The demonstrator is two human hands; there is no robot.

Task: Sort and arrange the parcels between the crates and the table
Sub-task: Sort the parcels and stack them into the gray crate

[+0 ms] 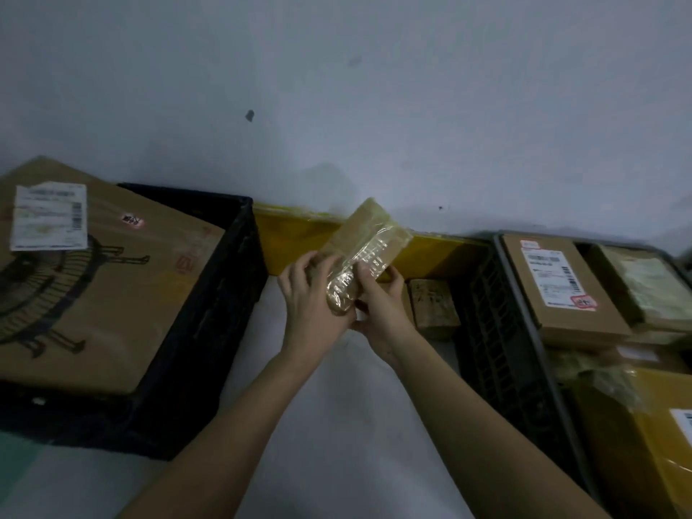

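Note:
A small brown parcel wrapped in shiny clear tape is held up, tilted, between the two crates. My left hand grips its lower left side and my right hand grips its lower right end. A black crate at the left holds a large cardboard box with a white label. A dark crate at the right holds several labelled cardboard parcels. Another small taped parcel lies on the table just left of the right crate.
A long yellow flat package leans against the grey wall behind the gap between the crates. The white table surface shows between the crates under my forearms. A yellow box sits in the right crate's near corner.

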